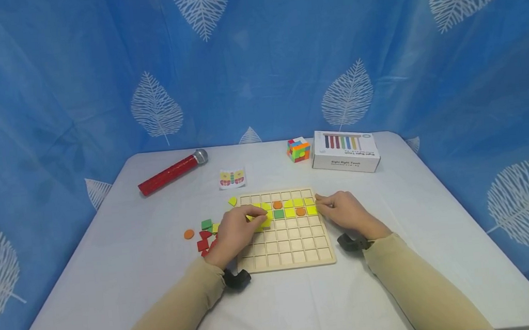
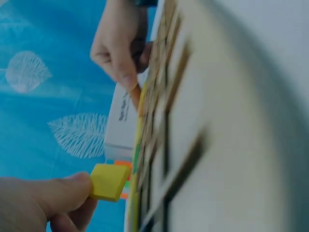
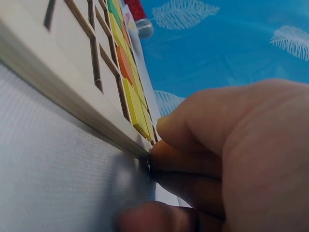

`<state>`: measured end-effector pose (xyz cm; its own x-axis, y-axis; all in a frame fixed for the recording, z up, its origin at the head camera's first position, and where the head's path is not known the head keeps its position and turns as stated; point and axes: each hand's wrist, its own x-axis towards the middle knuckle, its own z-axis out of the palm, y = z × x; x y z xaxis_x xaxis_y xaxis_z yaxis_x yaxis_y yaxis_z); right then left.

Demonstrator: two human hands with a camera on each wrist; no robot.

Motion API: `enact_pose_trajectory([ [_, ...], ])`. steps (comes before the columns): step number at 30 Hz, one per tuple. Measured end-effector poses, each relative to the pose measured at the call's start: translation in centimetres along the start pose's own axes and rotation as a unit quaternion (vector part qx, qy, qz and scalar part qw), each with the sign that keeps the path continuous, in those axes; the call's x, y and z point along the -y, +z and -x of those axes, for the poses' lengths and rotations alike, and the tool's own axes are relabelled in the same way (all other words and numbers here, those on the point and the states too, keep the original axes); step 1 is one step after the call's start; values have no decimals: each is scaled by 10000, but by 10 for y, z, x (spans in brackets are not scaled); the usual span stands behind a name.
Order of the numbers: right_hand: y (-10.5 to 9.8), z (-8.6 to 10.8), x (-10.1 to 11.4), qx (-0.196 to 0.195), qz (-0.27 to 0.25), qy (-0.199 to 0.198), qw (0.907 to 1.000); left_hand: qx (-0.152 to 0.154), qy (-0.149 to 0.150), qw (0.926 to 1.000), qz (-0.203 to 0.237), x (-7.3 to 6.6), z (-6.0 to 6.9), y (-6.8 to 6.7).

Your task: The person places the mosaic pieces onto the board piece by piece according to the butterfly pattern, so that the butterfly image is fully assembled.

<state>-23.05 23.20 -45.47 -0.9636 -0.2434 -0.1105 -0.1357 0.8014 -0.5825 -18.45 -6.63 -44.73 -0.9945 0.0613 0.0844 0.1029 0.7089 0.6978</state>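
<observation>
My left hand [image 1: 238,232] pinches a yellow square tile [image 2: 110,182] between thumb and fingers, held above the left part of a wooden grid board [image 1: 296,266]. Along the board's upper rows lie yellow tiles [image 1: 298,203], two orange discs [image 1: 300,212] and a green square [image 1: 279,214]. My right hand [image 1: 346,213] holds the board's right edge near its far corner, with the thumb [image 3: 186,118] beside a yellow tile. Part of the board's left side is hidden behind the left hand.
Loose red pieces [image 1: 203,245], a green square [image 1: 206,224] and an orange disc [image 1: 188,234] lie left of the board. Farther back are a pattern card [image 1: 232,179], a red microphone [image 1: 169,175], a puzzle cube [image 1: 298,150] and a white box [image 1: 345,162].
</observation>
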Motion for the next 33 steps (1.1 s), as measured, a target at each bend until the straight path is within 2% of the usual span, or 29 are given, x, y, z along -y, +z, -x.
enact_pose_trajectory([
  [5, 1, 0, -1, -6, 3, 12, 10000, 91, 45, 9995, -302, 2, 1, 7],
  [11, 3, 0, -3, -69, 16, -6, 10000, -68, 401, 9978, -523, 7, -3, 12],
  [14, 2, 0, -3, -100, -5, -88, 9999, -55, 532, 9965, -642, 9, -5, 13],
  [18, 2, -1, -3, -95, 45, -170, 9998, 57, 710, 9935, -894, 12, -6, 13],
  [27, 2, -2, -1, -93, 33, -6, 10000, 154, 1094, 9839, -1405, 10, -5, 12],
  [33, 3, -2, -2, -74, 84, 10, 9999, 319, 1128, 9798, -1621, 9, -3, 12],
])
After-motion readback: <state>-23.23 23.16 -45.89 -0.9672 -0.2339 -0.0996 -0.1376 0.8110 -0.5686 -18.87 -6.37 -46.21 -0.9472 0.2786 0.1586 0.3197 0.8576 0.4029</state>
